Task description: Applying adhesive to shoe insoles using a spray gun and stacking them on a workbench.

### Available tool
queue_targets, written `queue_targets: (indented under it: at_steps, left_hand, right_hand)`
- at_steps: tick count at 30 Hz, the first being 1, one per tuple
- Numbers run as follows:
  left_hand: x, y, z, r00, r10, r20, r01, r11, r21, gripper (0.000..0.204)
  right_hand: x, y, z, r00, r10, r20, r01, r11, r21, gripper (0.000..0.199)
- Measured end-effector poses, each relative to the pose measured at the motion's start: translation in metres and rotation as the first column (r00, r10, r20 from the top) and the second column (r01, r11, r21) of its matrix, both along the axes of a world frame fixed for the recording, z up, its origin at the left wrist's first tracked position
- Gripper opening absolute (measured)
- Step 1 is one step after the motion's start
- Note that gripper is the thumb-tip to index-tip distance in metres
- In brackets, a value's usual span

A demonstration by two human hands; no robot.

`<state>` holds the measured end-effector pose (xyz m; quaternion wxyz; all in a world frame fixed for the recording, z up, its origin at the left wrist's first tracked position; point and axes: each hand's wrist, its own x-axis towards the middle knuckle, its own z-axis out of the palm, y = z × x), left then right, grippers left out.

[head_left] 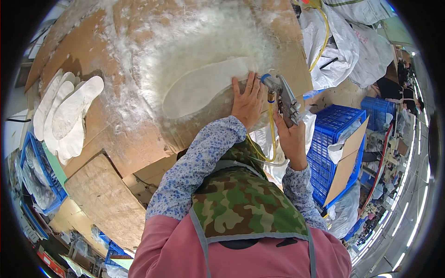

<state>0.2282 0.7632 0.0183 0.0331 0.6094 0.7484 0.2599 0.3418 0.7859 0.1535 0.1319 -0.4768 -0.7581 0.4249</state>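
Observation:
A white shoe insole (204, 85) lies on a cardboard-covered bench (116, 143) inside a patch of white sprayed residue. My left hand (248, 103) rests flat on the insole's right end, fingers spread. Just to its right, my right hand (290, 139) grips a metal spray gun (283, 98) with a blue fitting and a yellow hose (271, 134), its nozzle close to the left hand's fingers. I wear floral sleeve covers and a camouflage apron over a pink top.
A stack of several white insoles (65, 116) lies at the bench's left. Blue plastic crates (331, 148) with cardboard stand at the right, another blue crate (41, 185) at the left. White plastic bags (352, 51) pile up at the upper right.

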Motion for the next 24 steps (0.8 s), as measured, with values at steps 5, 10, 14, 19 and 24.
queue_targets:
  at_steps: [5,10,14,19,24]
  left_hand:
    - [0.001,0.000,-0.001,1.000,0.010,0.022,-0.011,0.998,0.054,0.036]
    - [0.000,-0.004,0.003,0.997,-0.032,0.074,0.037,0.997,-0.066,0.045]
    - [0.001,-0.002,-0.017,0.999,0.002,0.051,-0.003,1.000,0.010,0.058]
    - [0.001,0.003,-0.020,0.218,-0.141,-0.966,-0.307,0.929,-0.205,0.056]
    - [0.006,0.004,-0.019,0.991,-0.039,-0.129,0.014,0.982,-0.187,0.055]
  right_hand:
    - [-0.002,-0.001,-0.004,0.994,-0.044,-0.097,0.047,0.998,0.033,0.023]
    - [-0.006,-0.011,0.002,1.000,0.003,0.007,-0.003,1.000,0.014,0.021]
    - [-0.009,-0.022,-0.001,0.997,0.053,-0.050,-0.053,0.999,-0.010,0.019]
    - [-0.017,-0.030,0.001,0.996,0.090,0.008,-0.089,0.993,-0.075,0.016]
    - [-0.022,-0.037,-0.002,0.989,0.143,-0.037,-0.145,0.988,-0.050,0.024]
